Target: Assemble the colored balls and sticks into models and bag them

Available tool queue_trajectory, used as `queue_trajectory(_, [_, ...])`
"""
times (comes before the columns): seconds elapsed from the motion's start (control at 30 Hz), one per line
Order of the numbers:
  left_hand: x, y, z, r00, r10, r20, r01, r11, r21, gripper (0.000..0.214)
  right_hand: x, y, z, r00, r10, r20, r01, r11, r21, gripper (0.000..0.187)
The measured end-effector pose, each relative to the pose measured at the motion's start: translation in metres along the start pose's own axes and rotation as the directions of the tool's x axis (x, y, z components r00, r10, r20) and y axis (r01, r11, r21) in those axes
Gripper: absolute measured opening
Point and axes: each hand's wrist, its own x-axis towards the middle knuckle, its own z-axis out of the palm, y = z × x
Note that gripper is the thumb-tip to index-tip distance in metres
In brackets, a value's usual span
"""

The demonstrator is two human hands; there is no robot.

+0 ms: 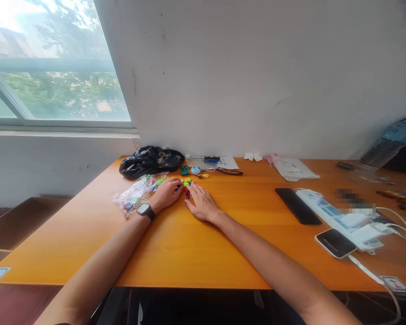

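A small group of colourful plastic pieces (186,184), green, yellow, red and blue, lies on the wooden table between my two hands. My left hand (165,195), with a dark watch (145,210) on its wrist, curls its fingers together at the left side of the group; what is in them is mostly hidden. My right hand (203,203) rests low over the right side, fingers stretched out and thumb apart, fingertips touching or close to the pieces. Under and left of my left hand lies a clear plastic bag (131,195) with more coloured bits inside.
Behind my hands lie a black plastic bag (149,162), a green piece (184,170), a round whitish item (195,170) and a black cord (230,171). On the right are a black phone (297,205), a white power strip (334,216), another phone (335,243) and cables.
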Motion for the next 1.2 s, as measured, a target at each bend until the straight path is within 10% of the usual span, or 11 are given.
queue_trajectory(0.97, [0.0, -0.005, 0.008, 0.992, -0.12, -0.049, 0.115, 0.989, -0.098, 0.023, 0.002, 0.006, 0.006, 0.996, -0.086, 0.009, 0.085, 0.991, 0.104, 0.066])
queue_trajectory(1.2, [0.002, 0.011, -0.013, 0.991, -0.079, -0.111, 0.104, 0.965, 0.242, 0.026, 0.002, 0.007, 0.007, 0.997, -0.083, 0.006, 0.082, 0.99, 0.118, 0.07])
